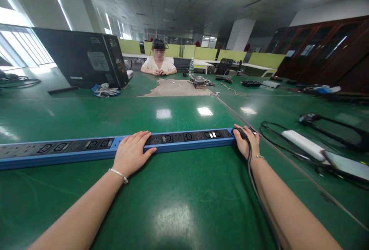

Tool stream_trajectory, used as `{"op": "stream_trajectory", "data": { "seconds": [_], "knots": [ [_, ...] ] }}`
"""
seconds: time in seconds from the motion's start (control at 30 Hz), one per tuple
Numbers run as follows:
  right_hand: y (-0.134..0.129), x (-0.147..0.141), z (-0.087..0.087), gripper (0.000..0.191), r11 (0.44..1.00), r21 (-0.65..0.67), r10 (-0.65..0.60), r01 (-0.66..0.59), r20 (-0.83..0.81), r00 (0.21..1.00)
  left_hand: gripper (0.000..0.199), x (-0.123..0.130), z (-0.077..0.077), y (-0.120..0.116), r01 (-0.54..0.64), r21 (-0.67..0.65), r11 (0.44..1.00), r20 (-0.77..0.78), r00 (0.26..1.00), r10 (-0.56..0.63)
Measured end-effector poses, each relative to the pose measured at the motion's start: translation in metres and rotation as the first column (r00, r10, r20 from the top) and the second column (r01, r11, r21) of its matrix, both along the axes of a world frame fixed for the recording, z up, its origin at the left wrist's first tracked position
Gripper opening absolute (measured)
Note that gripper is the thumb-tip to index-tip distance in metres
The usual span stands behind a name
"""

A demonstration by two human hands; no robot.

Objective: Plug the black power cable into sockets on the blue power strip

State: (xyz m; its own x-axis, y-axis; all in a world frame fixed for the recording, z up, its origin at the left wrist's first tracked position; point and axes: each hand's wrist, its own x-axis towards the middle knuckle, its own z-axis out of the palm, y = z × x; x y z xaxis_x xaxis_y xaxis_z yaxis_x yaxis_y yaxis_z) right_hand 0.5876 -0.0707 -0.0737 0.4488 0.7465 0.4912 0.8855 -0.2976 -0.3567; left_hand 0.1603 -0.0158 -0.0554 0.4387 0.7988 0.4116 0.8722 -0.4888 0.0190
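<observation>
- To the left of my left hand [131,154], the blue power strip [187,146] ran on past the picture's edge; its long axis lay crosswise in front of me, right end tilted slightly away.
- Left hand: palm down over the strip's sockets, fingers extended, thumb along the near edge; not clenched, resting rather than gripping.
- Between my hands: a row of black sockets, facing up, in line with the axis.
- Right hand [251,144]: at the strip's right end, nearer to that end than my left; it grasped the black connector [241,131] by thumb and fingers. Strip extended leftward from it. Could not tell whether the connector was seated; my fingers hid its tip.
- From the connector, the black cable [251,173] dropped toward me, beside my right wrist.
- Right of my right hand, apart: a white bar-shaped device [303,145].
</observation>
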Motion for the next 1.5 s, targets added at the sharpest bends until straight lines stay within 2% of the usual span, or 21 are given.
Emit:
{"op": "stream_trajectory", "data": {
  "seconds": [0.17,0.27,0.4,0.47,0.63,0.8,1.27,1.5],
  "knots": [
    [0.002,-0.001,-0.004,0.040,0.998,0.060,0.011,-0.011,-0.008,1.000,0.054,-0.001,-0.001,0.001,0.006,-0.001,1.000,0.011,1.000,-0.006],
    [0.004,-0.001,-0.002,0.036,0.990,0.139,0.035,-0.024,-0.075,0.997,0.054,0.000,-0.001,0.000,0.006,-0.004,1.000,0.016,1.000,-0.006],
    [0.003,-0.006,0.007,0.039,0.923,0.385,0.088,-0.003,-0.203,0.975,0.053,0.000,0.000,0.000,-0.002,0.004,1.000,0.001,1.000,0.002],
    [0.003,-0.014,0.011,0.041,0.902,0.430,0.126,-0.018,-0.224,0.966,0.053,0.000,0.000,0.000,-0.002,0.004,1.000,0.000,1.000,0.002],
    [0.004,-0.032,0.011,0.038,0.952,0.271,0.205,-0.143,-0.214,0.955,0.053,0.000,0.000,0.000,-0.016,0.007,1.000,-0.011,1.000,0.016],
    [0.008,-0.034,0.007,0.036,0.969,0.207,0.173,-0.136,-0.177,0.969,0.053,0.001,0.000,0.000,-0.012,0.008,1.000,-0.011,1.000,0.012],
    [0.010,-0.031,0.002,0.038,0.974,0.174,0.160,-0.146,-0.068,0.985,0.053,0.001,0.000,0.000,-0.005,0.010,1.000,0.001,1.000,0.005],
    [0.007,-0.037,0.001,0.039,0.991,0.082,0.107,-0.105,-0.018,0.994,0.054,0.001,0.001,0.000,-0.005,0.003,1.000,0.003,1.000,0.005]
  ]
}}
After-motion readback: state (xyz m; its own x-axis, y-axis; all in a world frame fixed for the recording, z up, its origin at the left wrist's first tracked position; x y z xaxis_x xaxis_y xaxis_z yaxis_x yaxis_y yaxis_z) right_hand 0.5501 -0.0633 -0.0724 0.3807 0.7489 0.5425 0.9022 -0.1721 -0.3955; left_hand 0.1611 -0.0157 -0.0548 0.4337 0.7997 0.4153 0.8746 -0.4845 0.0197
